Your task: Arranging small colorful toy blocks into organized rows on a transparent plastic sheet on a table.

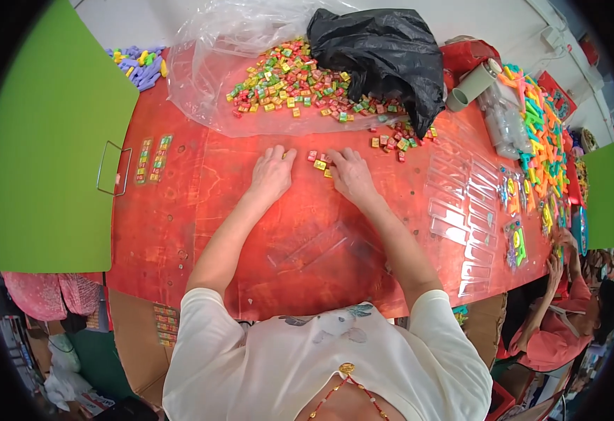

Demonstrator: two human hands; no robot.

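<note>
My left hand rests low over the red table, its fingers curled, and a bit of yellow like a small block shows at the thumb and forefinger. To its right, my right hand lies palm down with fingers apart, its fingertips touching a few small blocks. Among these are a yellow block and a red block between the hands. Beyond them, a large pile of small red, yellow and green blocks spreads over a clear plastic bag. Nearer my body lies a clear plastic tray.
A black plastic bag covers part of the pile. Two filled block strips lie left, near a wire frame and green board. Clear trays and colourful plastic parts lie right. Another person works at the far right.
</note>
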